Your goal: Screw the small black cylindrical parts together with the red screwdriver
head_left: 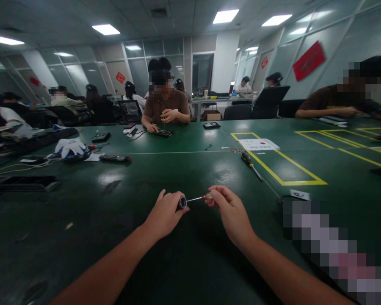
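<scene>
My left hand [167, 212] is closed around a small dark cylindrical part [182, 203], its round open end facing right. Most of that part is hidden inside my fingers. In my right hand [230, 212] I pinch the handle of a small screwdriver [197, 198] with a thin metal shaft and a reddish collar. The shaft points left, and its tip is at the open end of the cylinder. Whether the tip touches a screw inside is too small to tell. Both hands are over the near middle of the green table [139, 254].
A yellow-and-black screwdriver [251, 165] lies ahead on the right, near yellow tape [305, 183] and a paper sheet [258, 144]. An electric screwdriver [114, 158] and white gloves [70, 148] lie to the left. A co-worker [167, 103] sits across the table. A pixelated area covers the right foreground.
</scene>
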Demonstrator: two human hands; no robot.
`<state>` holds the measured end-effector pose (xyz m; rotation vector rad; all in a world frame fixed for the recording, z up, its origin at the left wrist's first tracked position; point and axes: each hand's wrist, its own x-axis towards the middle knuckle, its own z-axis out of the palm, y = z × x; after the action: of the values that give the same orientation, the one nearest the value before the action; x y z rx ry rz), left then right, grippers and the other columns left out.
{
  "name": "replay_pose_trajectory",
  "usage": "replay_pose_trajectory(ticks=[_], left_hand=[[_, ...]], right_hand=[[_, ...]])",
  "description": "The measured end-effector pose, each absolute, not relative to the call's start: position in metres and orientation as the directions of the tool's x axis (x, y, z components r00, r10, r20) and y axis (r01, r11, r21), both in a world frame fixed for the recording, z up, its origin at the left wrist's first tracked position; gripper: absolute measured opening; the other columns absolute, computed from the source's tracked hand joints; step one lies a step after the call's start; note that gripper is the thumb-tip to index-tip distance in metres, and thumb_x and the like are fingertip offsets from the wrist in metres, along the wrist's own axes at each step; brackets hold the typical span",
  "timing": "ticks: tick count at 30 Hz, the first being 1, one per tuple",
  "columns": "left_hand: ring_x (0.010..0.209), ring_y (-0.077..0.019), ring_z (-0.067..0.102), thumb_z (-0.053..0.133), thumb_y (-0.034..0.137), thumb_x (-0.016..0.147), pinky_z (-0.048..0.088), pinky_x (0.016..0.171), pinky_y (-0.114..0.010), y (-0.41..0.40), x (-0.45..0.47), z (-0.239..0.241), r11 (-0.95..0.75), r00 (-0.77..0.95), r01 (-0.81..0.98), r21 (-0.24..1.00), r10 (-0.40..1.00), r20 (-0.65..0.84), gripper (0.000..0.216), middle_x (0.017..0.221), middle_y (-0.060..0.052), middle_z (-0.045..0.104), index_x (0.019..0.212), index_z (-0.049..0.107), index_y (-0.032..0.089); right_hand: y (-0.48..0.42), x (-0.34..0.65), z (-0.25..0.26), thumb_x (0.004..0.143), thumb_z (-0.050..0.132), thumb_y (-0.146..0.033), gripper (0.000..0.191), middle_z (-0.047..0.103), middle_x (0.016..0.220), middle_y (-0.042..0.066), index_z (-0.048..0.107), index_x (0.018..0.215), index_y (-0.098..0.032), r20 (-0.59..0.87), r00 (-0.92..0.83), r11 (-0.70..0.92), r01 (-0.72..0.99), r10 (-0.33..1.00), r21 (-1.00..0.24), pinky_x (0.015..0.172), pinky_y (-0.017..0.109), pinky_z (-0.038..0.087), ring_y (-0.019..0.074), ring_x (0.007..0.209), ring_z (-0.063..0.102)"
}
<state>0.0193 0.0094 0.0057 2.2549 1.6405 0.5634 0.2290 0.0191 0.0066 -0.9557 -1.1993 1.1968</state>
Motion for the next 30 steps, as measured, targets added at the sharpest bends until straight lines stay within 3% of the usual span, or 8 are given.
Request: replay_pose_trajectory(ticks=[4,9,12,14,20,30], left_hand=[[0.096,-0.024,0.062,0.067,0.027,0.094,0.034,0.11,-0.055,0.009,0.02,0.007,-0.323,0.288,0.828,0.459,0.946,0.147,0.011,0.095,-0.001,0.067,0.102,0.062,0.021],[0.091,-0.0237,0.058,0.067,0.022,0.093,0.044,0.088,-0.041,0.008,0.022,0.012,-0.373,0.344,0.809,0.455,0.927,0.15,0.007,0.096,-0.003,0.066,0.098,0.062,0.019],[0.09,-0.0217,0.058,0.066,0.02,0.094,0.042,0.088,-0.039,0.007,0.022,0.014,-0.432,0.391,0.787,0.44,0.902,0.186,0.005,0.094,-0.003,0.065,0.096,0.062,0.019],[0.089,-0.0213,0.058,0.066,0.02,0.094,0.042,0.089,-0.039,0.007,0.022,0.015,-0.443,0.393,0.786,0.432,0.897,0.205,0.006,0.093,-0.002,0.066,0.096,0.061,0.019],[0.092,-0.0237,0.06,0.063,0.027,0.096,0.042,0.094,-0.043,0.007,0.02,0.015,-0.356,0.303,0.813,0.46,0.934,0.188,0.007,0.095,-0.004,0.067,0.098,0.062,0.02],[0.097,-0.0248,0.062,0.065,0.027,0.095,0.039,0.105,-0.05,0.005,0.022,0.017,-0.323,0.279,0.812,0.487,0.946,0.163,0.009,0.096,-0.003,0.069,0.099,0.063,0.02]], right_hand=[[0.023,0.227,0.0,0.089,0.07,-0.055,0.036,0.072,0.089,0.006,0.075,0.1,-0.021,0.124,-0.053,0.113,-0.184,0.991,-0.976,0.081,0.037,0.052,0.0207,0.082,0.065],[0.029,0.228,-0.004,0.083,0.076,-0.057,0.037,0.067,0.075,0.002,0.072,0.092,-0.02,-0.028,-0.065,-0.046,-0.295,0.997,-0.954,0.069,0.032,0.051,0.0172,0.07,0.061],[0.031,0.229,-0.002,0.082,0.077,-0.054,0.036,0.057,0.063,-0.001,0.068,0.08,-0.019,-0.185,-0.156,-0.236,-0.438,0.97,-0.868,0.062,0.03,0.049,0.0138,0.058,0.053],[0.031,0.23,0.0,0.083,0.076,-0.054,0.037,0.052,0.061,-0.003,0.067,0.076,-0.019,-0.212,-0.214,-0.293,-0.491,0.953,-0.82,0.061,0.031,0.048,0.013,0.055,0.048],[0.026,0.227,0.002,0.086,0.072,-0.058,0.037,0.067,0.081,0.002,0.07,0.092,-0.022,0.063,0.004,0.061,-0.304,0.998,-0.951,0.076,0.034,0.053,0.0183,0.075,0.063],[0.022,0.228,0.003,0.091,0.067,-0.055,0.034,0.07,0.087,0.003,0.069,0.1,-0.022,0.17,-0.044,0.163,-0.134,0.984,-0.977,0.081,0.037,0.053,0.0196,0.081,0.066]])
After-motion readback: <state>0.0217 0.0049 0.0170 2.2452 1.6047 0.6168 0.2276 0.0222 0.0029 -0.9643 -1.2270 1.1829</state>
